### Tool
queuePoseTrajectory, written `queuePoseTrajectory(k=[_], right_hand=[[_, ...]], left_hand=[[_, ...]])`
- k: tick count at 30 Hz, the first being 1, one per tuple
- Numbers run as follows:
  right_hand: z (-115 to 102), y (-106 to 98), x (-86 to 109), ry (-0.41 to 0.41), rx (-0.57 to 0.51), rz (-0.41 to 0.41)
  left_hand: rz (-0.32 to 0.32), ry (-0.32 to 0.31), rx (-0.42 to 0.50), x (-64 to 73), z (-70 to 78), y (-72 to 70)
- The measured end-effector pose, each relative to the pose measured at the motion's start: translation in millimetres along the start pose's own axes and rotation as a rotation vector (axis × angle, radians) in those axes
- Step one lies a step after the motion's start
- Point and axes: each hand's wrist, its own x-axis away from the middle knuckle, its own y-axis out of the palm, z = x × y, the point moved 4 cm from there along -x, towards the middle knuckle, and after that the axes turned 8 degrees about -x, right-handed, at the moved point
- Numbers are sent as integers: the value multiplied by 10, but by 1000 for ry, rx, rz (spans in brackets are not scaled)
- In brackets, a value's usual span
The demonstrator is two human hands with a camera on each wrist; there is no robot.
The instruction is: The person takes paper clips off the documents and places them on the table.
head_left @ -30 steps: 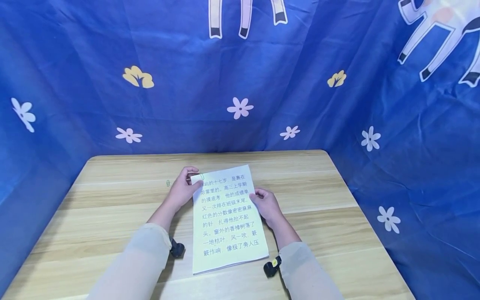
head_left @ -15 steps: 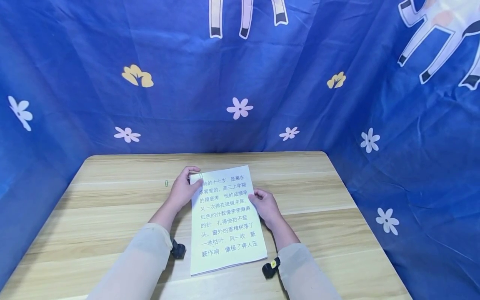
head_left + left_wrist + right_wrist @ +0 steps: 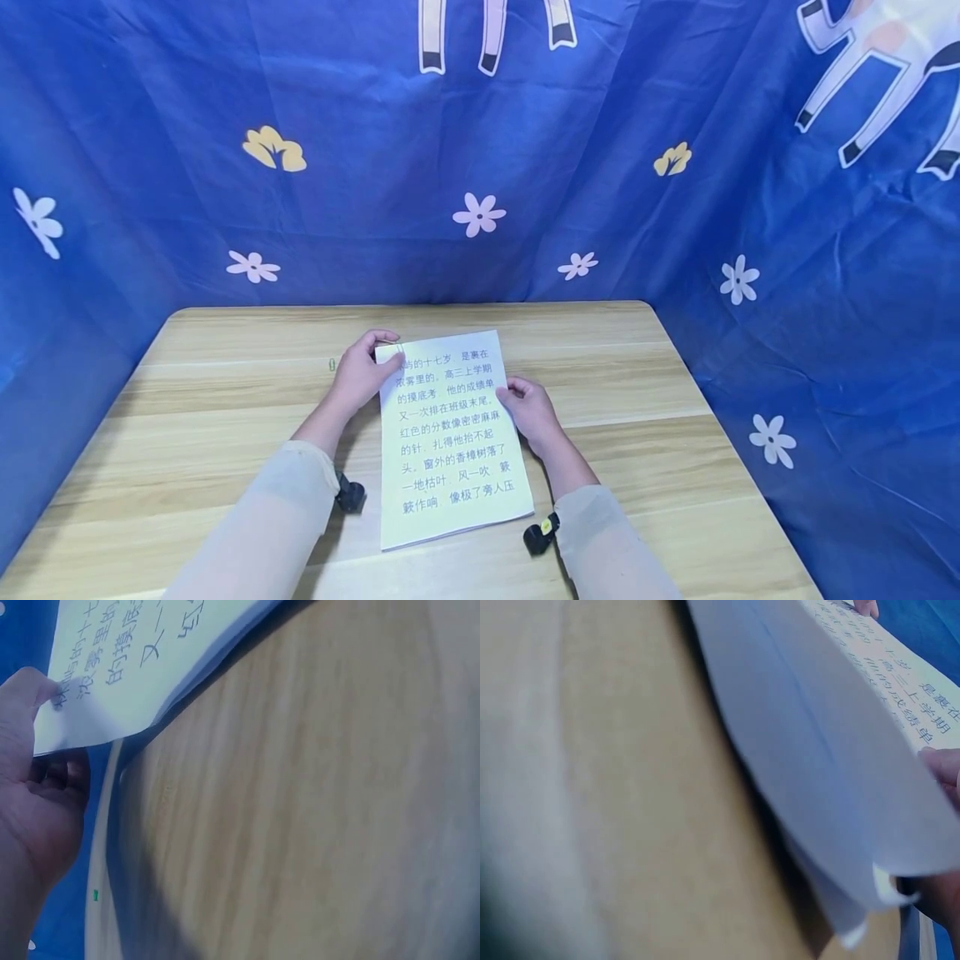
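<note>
A stack of white sheets printed with large Chinese characters (image 3: 450, 442) is held between both hands in the head view. My left hand (image 3: 358, 372) pinches its upper left corner, thumb on the front and fingers curled behind. Right beside that thumb, a pale paper clip (image 3: 400, 349) sits on the top edge. My right hand (image 3: 531, 410) pinches the right edge, its thumb on the printed face. In the right wrist view the sheets (image 3: 802, 735) bow and spread apart at a corner. The left wrist view shows the left fingers (image 3: 75, 774) beneath the paper.
A green paper clip (image 3: 332, 365) lies on the wood-grain table (image 3: 217, 417), left of the left hand. Blue curtains (image 3: 360, 183) with flowers and animal figures hang behind and beside the table. Black wrist devices (image 3: 350, 493) hang below both sleeves.
The clip at the top edge has gone from slanted to nearly upright and further onto the edge. The left hand and the stack have shifted slightly left; the right hand keeps its grip.
</note>
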Motion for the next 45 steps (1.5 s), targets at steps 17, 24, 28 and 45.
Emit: queuePoseTrajectory(k=[17, 24, 28, 45], right_hand=[[16, 13, -9, 10, 9, 5], [15, 13, -12, 12, 23, 11], [19, 13, -17, 15, 30, 17], [12, 14, -2, 21, 39, 13]], left_hand=[[80, 50, -52, 11, -57, -307], [114, 44, -105, 7, -153, -610], [111, 55, -182, 24, -252, -757], [-18, 66, -324, 54, -601, -732]])
